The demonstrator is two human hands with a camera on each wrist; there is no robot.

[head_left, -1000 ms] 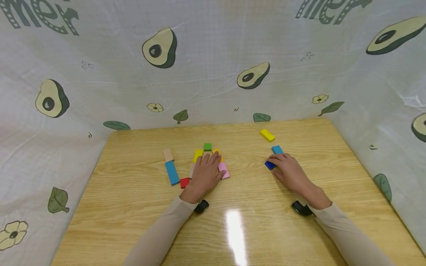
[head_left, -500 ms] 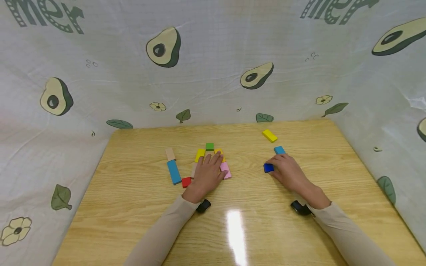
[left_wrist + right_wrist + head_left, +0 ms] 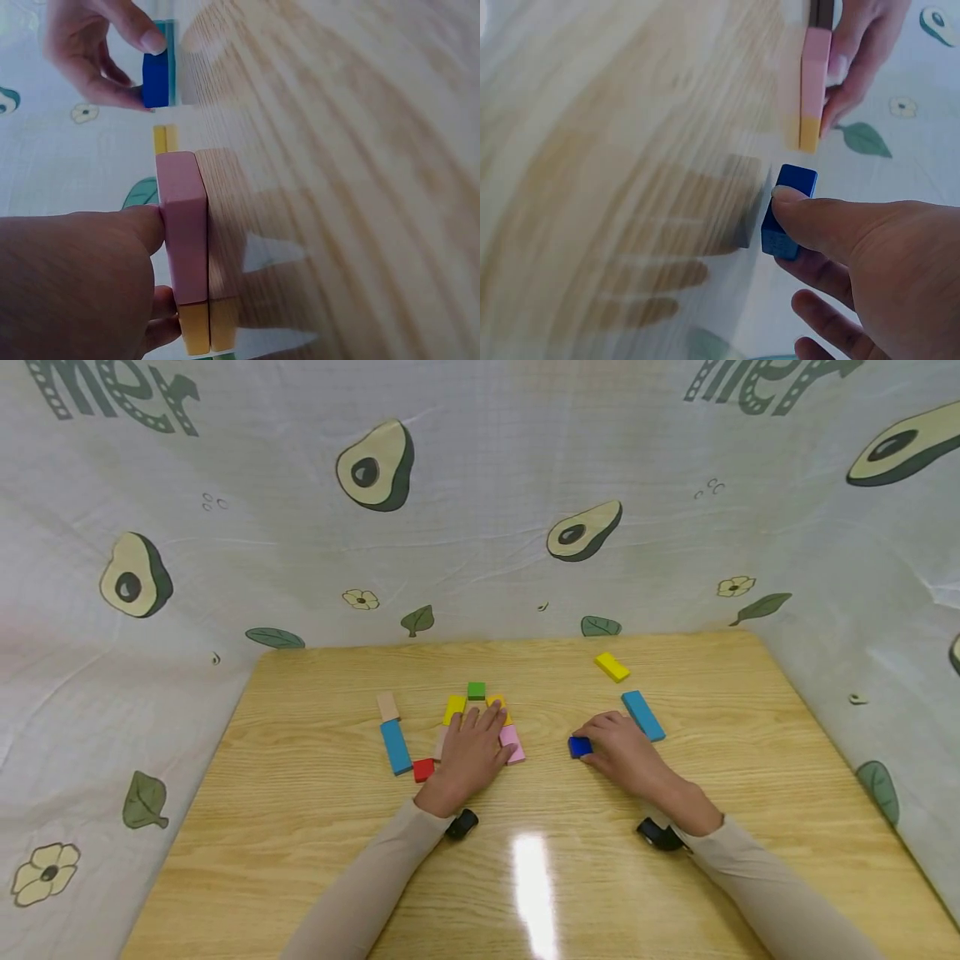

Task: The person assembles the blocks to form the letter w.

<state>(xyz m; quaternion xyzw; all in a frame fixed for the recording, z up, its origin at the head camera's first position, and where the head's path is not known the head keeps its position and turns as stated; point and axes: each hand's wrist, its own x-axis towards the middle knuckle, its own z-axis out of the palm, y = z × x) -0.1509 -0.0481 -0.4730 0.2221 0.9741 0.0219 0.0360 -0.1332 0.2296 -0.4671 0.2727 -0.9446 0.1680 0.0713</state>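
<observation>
My right hand (image 3: 621, 752) pinches a small dark blue block (image 3: 580, 747) between thumb and fingers. The right wrist view shows a narrow gap between this block (image 3: 789, 214) and its reflection in the tabletop. My left hand (image 3: 474, 750) rests with spread, fairly straight fingers over a cluster of flat blocks. Its thumb touches the pink block (image 3: 184, 225), and a fingertip lies on the orange block (image 3: 501, 710). A yellow block (image 3: 453, 710) and a green block (image 3: 476, 691) show beyond the fingers. Pale wooden blocks in the cluster are partly hidden under that hand.
Left of the cluster lie a red block (image 3: 423, 769), a long blue block (image 3: 396, 747) and a pale wooden block (image 3: 387, 706). To the right are a light blue block (image 3: 642, 716) and a yellow block (image 3: 612, 667). A patterned cloth (image 3: 480, 577) borders the wooden table (image 3: 315, 860).
My right hand has drawn the dark blue block left, away from the light blue block, which now shows in full. My left hand has stayed on the cluster. The head view has shifted slightly.
</observation>
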